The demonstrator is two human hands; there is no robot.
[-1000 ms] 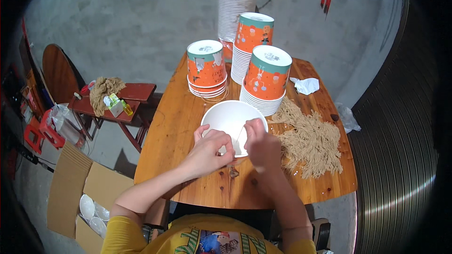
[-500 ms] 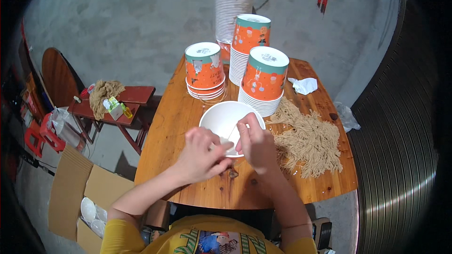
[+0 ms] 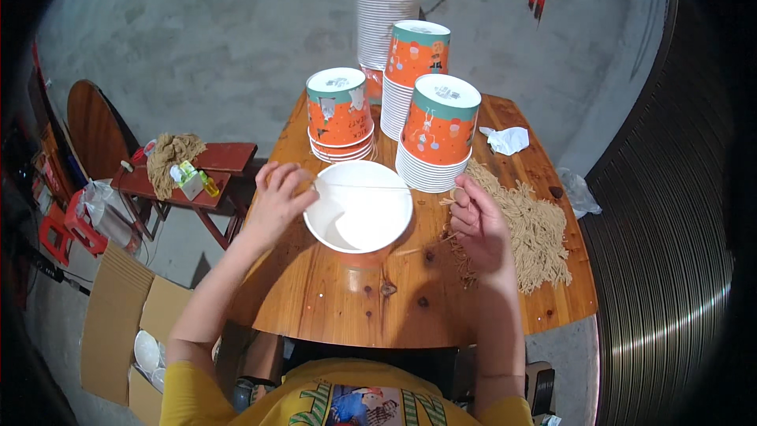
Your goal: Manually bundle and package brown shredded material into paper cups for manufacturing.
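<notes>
A white-lined paper bucket (image 3: 360,221) stands mouth up on the table in front of me. A thin cord (image 3: 363,186) runs taut across its mouth. At the left rim, my left hand (image 3: 276,201) has its thumb and curled fingers closed around the cord's end, though the fingertips are slightly blurred. My right hand (image 3: 481,225), raised off the right side of the bucket, pinches the other end between thumb and forefinger. Beside that hand lies a heap of tan cords (image 3: 536,237), partly covered by it.
Upturned orange-and-green paper buckets stand in a left stack (image 3: 339,114), a front right stack (image 3: 443,130) and a rear stack (image 3: 418,63). A tall white stack (image 3: 386,16) rises behind. Crumpled white paper (image 3: 506,140) lies at right. An open carton (image 3: 118,323) sits on the floor at left.
My hands have parted from close together over the bucket, left hand leftward, right hand rightward, stretching the cord between them. The bucket has shifted left and slightly toward me.
</notes>
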